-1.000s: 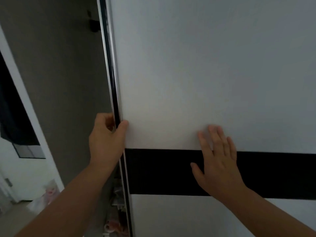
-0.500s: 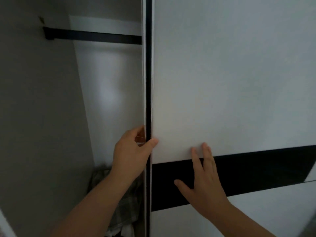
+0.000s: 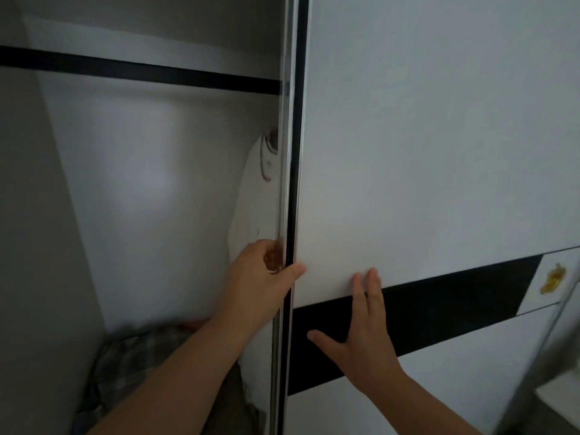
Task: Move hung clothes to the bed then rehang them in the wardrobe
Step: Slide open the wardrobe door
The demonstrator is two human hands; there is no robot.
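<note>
Wardrobe (image 3: 157,189) interior is exposed on the left of the view — white back panel, grey side wall, 1 black hanging rail (image 3: 141,72) running across near the top. Nothing is visible on the exposed part of the rail. At the right edge of the opening, a white garment (image 3: 254,196) hangs down, mostly hidden behind the door edge; its top has a pale collar or trim, detail too soft to read. On the wardrobe floor sits a crumpled plaid cloth (image 3: 131,356), with something reddish just behind it and a darker fabric near the door frame, partly covered by the forearm.

Sliding door (image 3: 439,152) is white with 1 black horizontal band (image 3: 439,302) and a dark metal edge strip. Beyond its far right edge another white panel shows, carrying a small yellow-orange mark (image 3: 554,279).

Left hand (image 3: 260,287) grips the door's leading edge — thumb on the front face, fingers curled round behind the strip. The white garment hangs just behind and above those fingers; contact cannot be judged. Right hand (image 3: 367,337) lies flat on the door front, fingers straight, fingertips on the white area, palm over the black band, thumb spread out left. It holds nothing.
</note>
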